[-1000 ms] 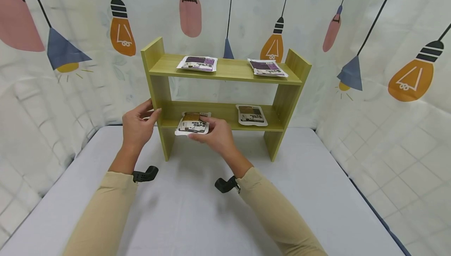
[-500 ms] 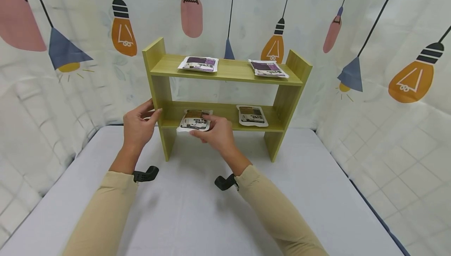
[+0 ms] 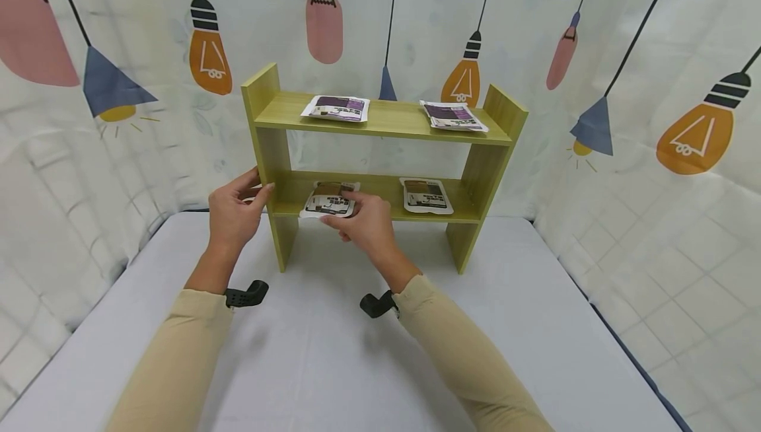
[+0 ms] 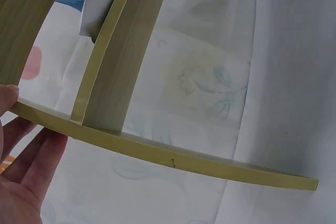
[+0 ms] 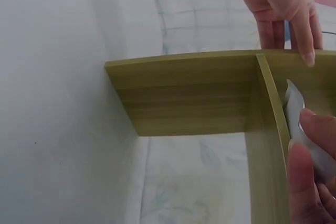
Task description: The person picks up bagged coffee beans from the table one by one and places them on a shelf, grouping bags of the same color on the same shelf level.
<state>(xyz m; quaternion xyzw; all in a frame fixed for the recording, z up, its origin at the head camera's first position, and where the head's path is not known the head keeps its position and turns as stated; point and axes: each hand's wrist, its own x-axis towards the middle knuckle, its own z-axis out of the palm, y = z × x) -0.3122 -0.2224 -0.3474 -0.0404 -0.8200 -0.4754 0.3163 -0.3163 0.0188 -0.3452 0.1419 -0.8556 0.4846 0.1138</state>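
A small wooden two-tier shelf (image 3: 275, 154) stands upright on the white table. My left hand (image 3: 234, 213) grips its left side panel, with the thumb on the inner face and the fingers outside, as the left wrist view shows. Between thumb and fingers, my right hand (image 3: 370, 224) pinches the near right edge of a white pouch (image 3: 327, 203) with a brown top and dark print. That pouch lies over the left part of the lower board, its front edge overlapping the board's front. In the right wrist view the pouch (image 5: 294, 99) appears edge-on, close over the board.
A similar brown-topped pouch (image 3: 427, 196) lies on the right of the lower board. Two purple-and-white pouches, one left (image 3: 336, 108) and one right (image 3: 454, 116), rest on the top board. A patterned curtain (image 3: 380, 36) hangs close behind; the table (image 3: 321, 353) extends in front.
My right hand has moved the pouch slightly back and lowered it toward the lower board, so it sits flatter and deeper. The left hand keeps its grip on the side panel.
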